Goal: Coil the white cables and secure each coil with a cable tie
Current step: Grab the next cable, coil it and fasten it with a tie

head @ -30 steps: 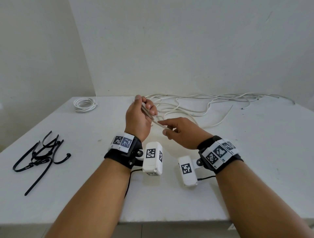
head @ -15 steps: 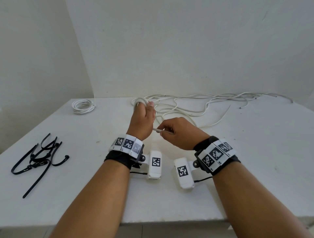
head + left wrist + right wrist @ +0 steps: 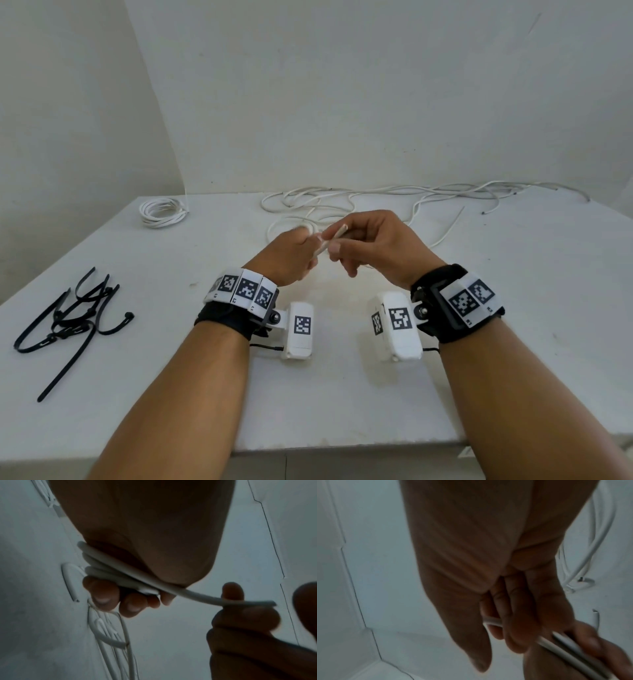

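Gripping a small bundle of white cable (image 3: 109, 568) loops, the left hand (image 3: 287, 260) curls its fingers (image 3: 102, 595) round the turns, which the left wrist view shows stacked across the palm. The cable's free end (image 3: 334, 236) runs out from that fist toward the right hand (image 3: 380, 246), which pinches it between thumb and forefinger just beside the left knuckles; the cut tip pokes up past the right fingertips. In the right wrist view the right hand's fingers (image 3: 518, 615) lie curled down over the cable, though blur hides the exact grip. Both hands hang above the white table (image 3: 342, 394), close together, almost touching.

Beyond the hands, toward the wall, the loose white cables (image 3: 394, 198) sprawl in tangled loops that trail away to the right of the right hand. Beyond and to the left of the left hand lies a finished white coil (image 3: 162, 212); whether a tie is on it cannot be told. Well to the left of the left forearm, a heap of black cable ties (image 3: 72, 318) rests on the table.
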`<state>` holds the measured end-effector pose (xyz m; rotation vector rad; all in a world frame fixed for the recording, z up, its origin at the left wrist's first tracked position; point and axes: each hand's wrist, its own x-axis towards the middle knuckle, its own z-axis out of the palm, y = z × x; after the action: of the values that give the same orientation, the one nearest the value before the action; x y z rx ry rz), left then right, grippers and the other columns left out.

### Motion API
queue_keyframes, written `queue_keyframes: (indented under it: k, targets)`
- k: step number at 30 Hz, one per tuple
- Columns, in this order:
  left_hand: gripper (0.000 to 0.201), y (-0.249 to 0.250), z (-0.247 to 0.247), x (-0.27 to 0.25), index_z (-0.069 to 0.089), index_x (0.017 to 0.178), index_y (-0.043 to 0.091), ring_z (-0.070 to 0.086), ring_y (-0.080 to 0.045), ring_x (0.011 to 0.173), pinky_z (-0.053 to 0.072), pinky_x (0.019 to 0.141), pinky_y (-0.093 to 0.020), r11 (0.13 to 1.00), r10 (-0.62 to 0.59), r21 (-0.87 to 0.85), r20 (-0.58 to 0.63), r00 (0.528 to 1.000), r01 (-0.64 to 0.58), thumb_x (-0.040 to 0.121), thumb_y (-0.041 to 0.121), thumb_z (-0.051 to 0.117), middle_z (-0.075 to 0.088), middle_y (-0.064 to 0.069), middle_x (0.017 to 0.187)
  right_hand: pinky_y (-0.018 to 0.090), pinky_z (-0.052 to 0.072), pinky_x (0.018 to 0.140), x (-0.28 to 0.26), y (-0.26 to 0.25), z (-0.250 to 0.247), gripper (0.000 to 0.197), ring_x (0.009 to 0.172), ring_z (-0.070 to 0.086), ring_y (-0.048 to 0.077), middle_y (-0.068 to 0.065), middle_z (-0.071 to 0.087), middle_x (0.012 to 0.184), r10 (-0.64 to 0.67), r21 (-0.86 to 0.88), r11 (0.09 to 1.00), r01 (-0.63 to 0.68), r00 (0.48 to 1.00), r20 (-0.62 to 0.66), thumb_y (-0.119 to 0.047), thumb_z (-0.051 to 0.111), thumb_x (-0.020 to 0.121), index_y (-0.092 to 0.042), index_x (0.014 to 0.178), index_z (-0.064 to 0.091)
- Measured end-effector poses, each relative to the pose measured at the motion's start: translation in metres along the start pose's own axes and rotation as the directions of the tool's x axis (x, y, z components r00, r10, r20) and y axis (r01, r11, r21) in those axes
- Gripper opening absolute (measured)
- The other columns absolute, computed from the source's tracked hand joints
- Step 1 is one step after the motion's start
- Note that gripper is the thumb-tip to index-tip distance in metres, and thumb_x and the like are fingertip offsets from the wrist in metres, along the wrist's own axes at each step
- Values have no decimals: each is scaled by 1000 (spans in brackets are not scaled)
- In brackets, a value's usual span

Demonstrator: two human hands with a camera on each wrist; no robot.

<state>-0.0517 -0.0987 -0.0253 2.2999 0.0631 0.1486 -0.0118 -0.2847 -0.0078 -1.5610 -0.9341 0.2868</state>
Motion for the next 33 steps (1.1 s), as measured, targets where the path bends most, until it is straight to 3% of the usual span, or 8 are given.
queue_keyframes:
  k: [6, 10, 15, 18, 21, 25, 30, 33]
  targets:
    - [51, 19, 12, -8, 46, 75, 7, 31, -13, 44, 27, 44, -22, 942, 12, -334, 137, 990, 35, 105, 43, 26, 38, -2, 54, 23, 36, 45, 6, 8, -9, 31, 45, 44, 17, 4, 61, 56, -72, -106, 994, 38, 939, -335, -20, 72, 91, 3, 71, 64]
    - [53, 23, 19, -12, 40, 61, 8, 28, -15, 42, 28, 45, -23, 954, 151, -279, 123, 981, -112, 102, 41, 45, 35, -1, 46, 23, 32, 46, 9, 13, -8, 45, 45, 34, 17, 6, 44, 52, -20, -39, 999, 4, 906, -423, -24, 72, 90, 13, 73, 54]
    - [46, 23, 21, -14, 29, 58, 19, 16, -10, 42, 18, 40, -20, 825, 189, -561, 160, 969, -68, 98, 33, 45, 22, 5, 50, 22, 29, 44, 14, 16, -1, 33, 44, 33, 14, 1, 40, 54, 153, 192, 978, -87, 920, -362, -13, 68, 90, -7, 63, 50]
    - [43, 22, 19, -17, 29, 57, 19, 14, -9, 40, 17, 40, -17, 744, 192, -668, 164, 968, -35, 93, 36, 45, 19, 5, 48, 27, 44, 51, 13, 14, 4, 14, 58, 51, 16, 0, 56, 65, 51, 20, 999, -47, 930, -364, -15, 68, 91, -9, 82, 60]
    - [44, 22, 16, -17, 33, 54, 22, 15, -6, 37, 18, 38, -15, 672, 224, -740, 168, 960, -27, 94, 35, 42, 21, 7, 45, 40, 58, 69, 13, 12, 8, 23, 73, 65, 30, 14, 72, 80, -70, -111, 993, 36, 944, -324, -22, 61, 98, -1, 93, 71]
    - [46, 20, 6, -17, 34, 53, 22, 15, -6, 33, 15, 37, -15, 587, 199, -809, 123, 972, -18, 95, 37, 42, 21, 8, 42, 51, 58, 88, 9, 13, 10, 24, 98, 71, 37, 15, 76, 100, -104, -83, 993, 88, 970, -219, -18, 53, 102, -12, 113, 74]
    - [56, 23, 3, -19, 31, 51, 21, 47, -20, 31, 35, 48, -25, 647, 142, -761, 63, 988, -45, 101, 46, 36, 20, 4, 40, 40, 58, 89, 7, 11, 11, 32, 98, 73, 29, 7, 77, 102, -144, -127, 984, 126, 979, -147, -6, 61, 97, -26, 120, 67]
    - [63, 36, 8, -20, 33, 47, 20, 62, -28, 42, 37, 51, -30, 699, 46, -715, 8, 999, -27, 101, 53, 35, 22, 1, 40, 15, 53, 76, 6, 8, 10, 35, 85, 72, 9, -17, 76, 86, -198, -271, 952, 140, 959, -200, -9, 62, 96, -41, 108, 67]
